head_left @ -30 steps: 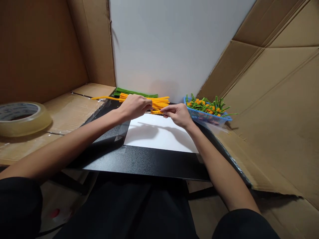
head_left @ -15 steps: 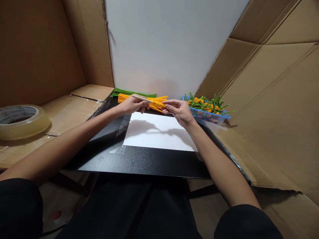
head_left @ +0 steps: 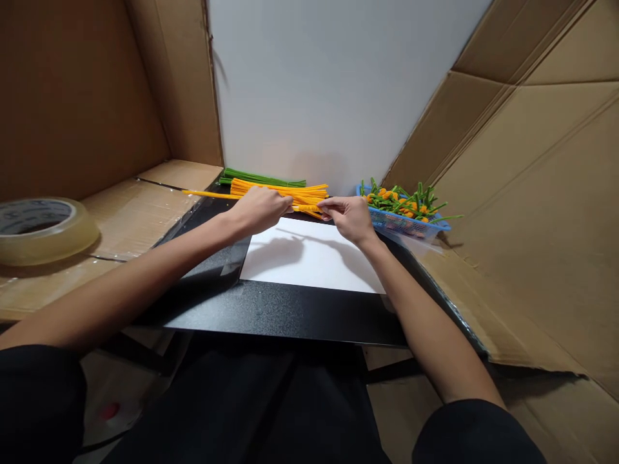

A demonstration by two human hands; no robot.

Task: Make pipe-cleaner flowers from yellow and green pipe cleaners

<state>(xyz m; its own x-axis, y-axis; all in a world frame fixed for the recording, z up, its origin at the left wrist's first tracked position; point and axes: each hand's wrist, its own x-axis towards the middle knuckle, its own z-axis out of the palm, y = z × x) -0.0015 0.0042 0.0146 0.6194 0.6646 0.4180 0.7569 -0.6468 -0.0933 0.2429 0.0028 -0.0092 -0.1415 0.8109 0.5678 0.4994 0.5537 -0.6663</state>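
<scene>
My left hand (head_left: pixel 261 209) and my right hand (head_left: pixel 349 218) are closed on the two sides of a short orange coil of pipe cleaner (head_left: pixel 305 208), held above the far edge of a white sheet (head_left: pixel 309 261). A loose orange pipe cleaner tail (head_left: pixel 206 193) sticks out to the left past my left hand. Just behind my hands lies a bundle of orange pipe cleaners (head_left: pixel 285 189), and behind that a bundle of green pipe cleaners (head_left: pixel 261 178).
A blue basket (head_left: pixel 403 223) with several green-and-orange pieces stands right of my right hand. The white sheet lies on a black tabletop (head_left: pixel 290 312). A roll of clear tape (head_left: pixel 41 229) sits on cardboard at far left. Cardboard walls enclose both sides.
My left hand turned over from palm-up to knuckles-up at the coil, and the orange tail now points out to the left again. My right hand stayed in place.
</scene>
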